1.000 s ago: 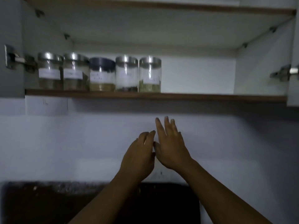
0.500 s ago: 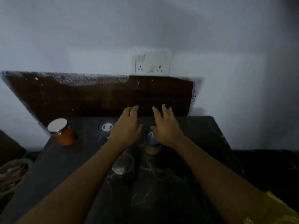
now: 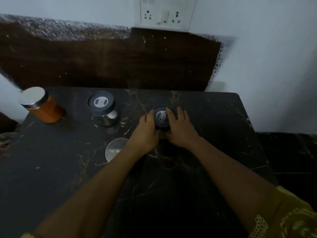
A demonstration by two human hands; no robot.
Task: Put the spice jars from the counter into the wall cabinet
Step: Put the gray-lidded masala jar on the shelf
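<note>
Head view, dim light. Dark marbled desk (image 3: pixel 214 152) seen from above, back edge against a brown splashback (image 3: pixel 103 62); white socket plate (image 3: pixel 165 13) on the wall above it.

Both hands clasp one dark-lid jar (image 3: pixel 162 117), which stands upright on the desk near the middle of the back edge, a little right of centre. Left hand (image 3: pixel 145 133) wraps its left side, fingers curled round the wall, thumb near the lid rim. Right hand (image 3: pixel 180 129) wraps its right side, fingers up along the lid edge. Both hands touch the jar; the lid top with a pale label shows between them. Jar base hidden by the hands; cannot tell whether it is lifted off the desk.

Other jars on the desk:
- Orange jar (image 3: pixel 42 107), silver lid, at the back-left corner, upright though the wide lens makes it lean.
- Second dark-lid jar (image 3: pixel 103 109), clear body, near the back edge, between the orange jar and the held jar, well apart from both.
- Silver-lid jar (image 3: pixel 115 148), towards the middle of the desk, just beside the left wrist, partly covered by the left forearm.

Yellow patterned sleeve (image 3: pixel 283 220) at the right upper arm, lower right corner of view.
</note>
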